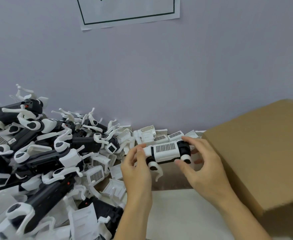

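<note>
Between the two hands sits a black-and-white robot dog toy (166, 150), lying lengthwise with its grille panel facing up. The left hand (137, 165) has thumb and fingers curled round the white end. The right hand (201, 161) grips the black end, fingers over the top and thumb down by a leg joint. Left of the left hand there's a big pile of the same toys (38, 153). Just beside the right hand is a cardboard box (256, 153), and loose white covers (147, 135) lie right behind the fingers.
</note>
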Demonstrator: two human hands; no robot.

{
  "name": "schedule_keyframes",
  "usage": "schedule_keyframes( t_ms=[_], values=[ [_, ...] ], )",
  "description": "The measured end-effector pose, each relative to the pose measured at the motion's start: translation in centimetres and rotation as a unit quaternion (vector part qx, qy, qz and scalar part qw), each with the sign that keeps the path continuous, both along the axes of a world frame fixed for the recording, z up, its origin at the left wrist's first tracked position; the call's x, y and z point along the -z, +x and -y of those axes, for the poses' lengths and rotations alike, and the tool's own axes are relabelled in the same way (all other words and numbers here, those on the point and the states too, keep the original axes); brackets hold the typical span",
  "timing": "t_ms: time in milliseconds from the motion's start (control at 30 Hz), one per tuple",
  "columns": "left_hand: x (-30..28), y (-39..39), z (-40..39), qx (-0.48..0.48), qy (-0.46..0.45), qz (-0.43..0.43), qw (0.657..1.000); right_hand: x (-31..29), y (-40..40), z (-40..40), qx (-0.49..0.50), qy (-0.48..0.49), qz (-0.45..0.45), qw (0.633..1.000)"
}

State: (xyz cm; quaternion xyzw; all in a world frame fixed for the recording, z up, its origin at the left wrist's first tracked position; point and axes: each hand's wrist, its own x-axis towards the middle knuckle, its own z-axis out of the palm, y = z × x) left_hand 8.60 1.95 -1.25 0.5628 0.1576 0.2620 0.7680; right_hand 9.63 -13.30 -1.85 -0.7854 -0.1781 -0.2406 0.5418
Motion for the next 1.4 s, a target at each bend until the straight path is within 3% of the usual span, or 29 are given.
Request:
schedule_keyframes(
  t_ms=[133, 233, 400, 600, 867, 1133, 1400],
  values=[
    [0.1, -0.1, 0.1, 0.015, -0.039, -0.006, 0.999, 0.2, 0.2, -0.1, 0.022, -0.069, 0.011, 0.997],
    [-0.2, -0.1, 0.2, 0.041, -0.040, 0.001, 0.998, 0.2, 0.3, 0.1, 0.047, -0.051, 0.004, 0.998],
    [-1.0, -0.7, -0.2, 0.063, 0.095, 0.055, 0.992, 0.4, 0.2, 0.1, 0.008, 0.018, -0.068, 0.997],
    [-1.7, -1.3, 0.4, 0.112, 0.164, 0.096, 0.975, 0.8, 0.1, 0.0, -0.040, 0.055, -0.158, 0.985],
    [-1.9, -1.6, 0.9, 0.127, 0.158, 0.137, 0.970, 0.7, -0.3, -0.4, -0.066, 0.065, -0.161, 0.983],
    [-1.0, -1.3, 0.9, 0.143, 0.111, 0.045, 0.982, 0.8, -1.4, -0.7, -0.009, 0.043, -0.211, 0.977],
    [-2.5, -2.6, 2.6, 0.122, 0.277, -0.022, 0.953, 0.0, -2.2, -0.9, -0.018, 0.237, -0.292, 0.927]
  ],
)
